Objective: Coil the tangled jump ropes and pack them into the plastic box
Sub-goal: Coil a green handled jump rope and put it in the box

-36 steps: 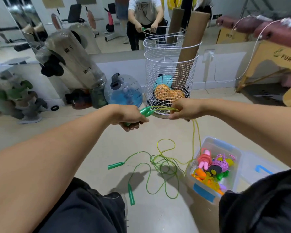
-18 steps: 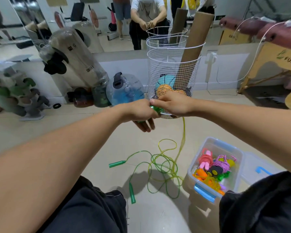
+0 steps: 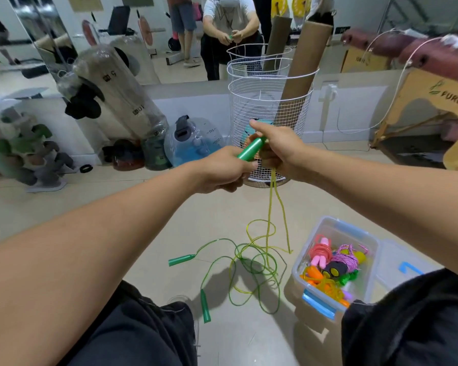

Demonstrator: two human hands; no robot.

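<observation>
I see left hand (image 3: 224, 171) clamped round green handle (image 3: 250, 152), raised over floor. Right hand (image 3: 278, 149) pinches yellow-green rope (image 3: 271, 207) near handle top; exact finger grip hard to read. Rest of rope lies tangled on floor (image 3: 148, 233) beside plastic box (image 3: 302, 262), with two loose green handles (image 3: 181, 260). Rope looks thin, limp, light, probably slick; best gathered in loops from handle end.

1 head-worn wide-angle view looks forward and down, close over both forearms, toward floor (image 3: 148, 212) and mirror (image 3: 154, 35).
</observation>
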